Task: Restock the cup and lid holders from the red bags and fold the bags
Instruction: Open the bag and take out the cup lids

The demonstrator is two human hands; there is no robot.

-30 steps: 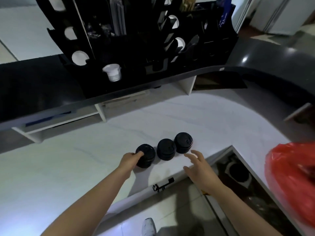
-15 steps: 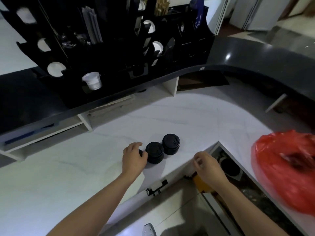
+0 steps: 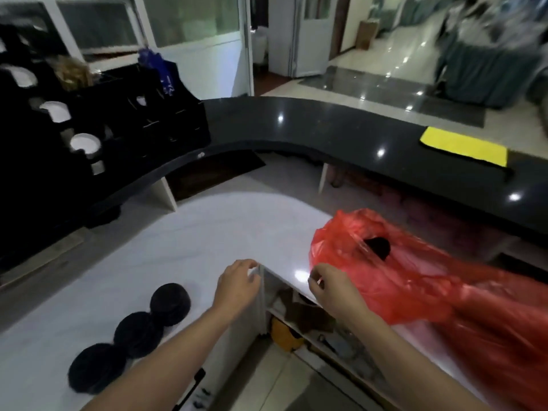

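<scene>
On the far left of the dark upper counter (image 3: 341, 126) stands a black holder (image 3: 124, 120) with white lids (image 3: 84, 143) showing in its round holes. Down on the white worktop (image 3: 189, 241), near its front edge, three stacks of black lids (image 3: 139, 333) sit in a row, touching each other. Next to them, the left hand (image 3: 237, 287) rests on the inner corner of the worktop, fingers curled over the edge and holding nothing. Just beside it, the right hand (image 3: 332, 287) pinches the rim of the red bag (image 3: 415, 280) between thumb and fingers. That bag lies along the right side of the worktop, with something black (image 3: 376, 247) showing at its mouth. A yellow cloth (image 3: 464, 146) lies on the dark counter at the far right.
</scene>
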